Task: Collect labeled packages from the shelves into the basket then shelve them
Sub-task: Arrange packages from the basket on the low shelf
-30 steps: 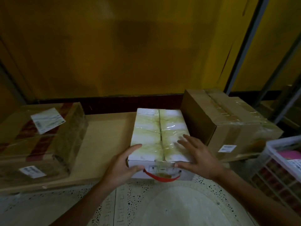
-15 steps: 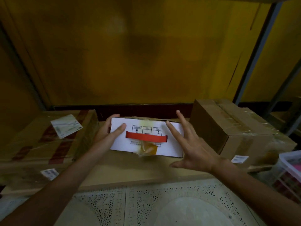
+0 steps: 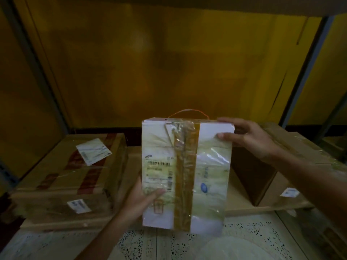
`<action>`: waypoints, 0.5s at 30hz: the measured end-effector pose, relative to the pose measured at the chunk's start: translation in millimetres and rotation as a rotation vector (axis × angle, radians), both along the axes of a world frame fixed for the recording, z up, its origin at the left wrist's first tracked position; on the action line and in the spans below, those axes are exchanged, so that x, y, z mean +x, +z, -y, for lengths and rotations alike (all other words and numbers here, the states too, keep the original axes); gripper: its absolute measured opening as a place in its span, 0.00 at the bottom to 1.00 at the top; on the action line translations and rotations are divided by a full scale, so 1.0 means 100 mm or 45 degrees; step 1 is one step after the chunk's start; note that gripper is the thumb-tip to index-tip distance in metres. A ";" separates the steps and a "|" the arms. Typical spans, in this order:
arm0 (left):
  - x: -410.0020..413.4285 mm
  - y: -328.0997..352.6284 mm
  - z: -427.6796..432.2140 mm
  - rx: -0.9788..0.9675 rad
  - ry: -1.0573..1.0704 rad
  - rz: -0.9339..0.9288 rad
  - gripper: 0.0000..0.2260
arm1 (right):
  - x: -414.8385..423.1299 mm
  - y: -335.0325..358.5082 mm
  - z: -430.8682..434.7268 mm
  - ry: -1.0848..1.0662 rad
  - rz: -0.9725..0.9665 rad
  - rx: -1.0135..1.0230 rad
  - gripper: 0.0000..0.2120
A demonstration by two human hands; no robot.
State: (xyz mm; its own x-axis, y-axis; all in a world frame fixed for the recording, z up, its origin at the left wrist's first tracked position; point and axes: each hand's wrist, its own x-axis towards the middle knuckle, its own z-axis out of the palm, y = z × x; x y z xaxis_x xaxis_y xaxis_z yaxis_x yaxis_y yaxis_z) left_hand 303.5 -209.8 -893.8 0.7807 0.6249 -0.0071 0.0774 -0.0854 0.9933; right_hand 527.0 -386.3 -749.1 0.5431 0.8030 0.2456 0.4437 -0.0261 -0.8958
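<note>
Head view: the white box was lying on the shelf a second ago, then got tipped up; now it's off the shelf, held upright in the air, broad face toward the camera, between the two brown cartons. Means pick is done and the label side is exposed, probably being checked before it goes to the basket. Basket not in view now.

Left hand closed on the box's lower left edge, thumb across the front, fingers hidden behind. Right hand clamps the top right corner, thumb on the face, fingers over the top edge.

Box look: white card, wrapped in yellowed clear film, a brown tape strip running top to bottom down the middle. Barcode label on the left half, text too blurred to read. Thin red handle loops above the top.

Left carton and right carton sit on the shelf, each with white stickers.
</note>
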 end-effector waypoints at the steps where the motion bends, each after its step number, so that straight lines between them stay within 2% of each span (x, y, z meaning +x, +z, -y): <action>1: 0.04 -0.04 0.03 0.026 0.061 0.044 0.29 | -0.01 -0.08 -0.03 -0.076 -0.047 0.063 0.32; 3: 0.12 -0.07 0.05 0.042 0.142 0.081 0.29 | -0.05 -0.30 -0.09 -0.158 -0.060 0.062 0.42; 5: 0.17 -0.13 0.00 0.050 0.243 0.058 0.30 | -0.14 -0.63 -0.15 -0.124 -0.019 -0.087 0.48; 6: 0.16 -0.14 -0.06 0.064 0.311 0.021 0.31 | -0.19 -0.81 -0.16 -0.121 -0.029 -0.177 0.48; 8: 0.07 -0.18 -0.17 0.028 0.334 -0.028 0.36 | -0.27 -1.10 -0.18 -0.215 -0.104 -0.302 0.42; 11: -0.20 -0.40 -0.19 -0.081 -0.030 -0.009 0.44 | -0.29 -1.38 -0.21 -0.445 -0.168 -0.362 0.28; 13: -0.36 -0.55 -0.11 0.048 -0.250 -0.054 0.42 | -0.29 -1.42 -0.27 -0.540 -0.047 -0.485 0.23; 15: -0.43 -0.65 -0.08 0.140 -0.208 -0.089 0.34 | -0.29 -1.41 -0.35 -0.554 0.009 -0.569 0.21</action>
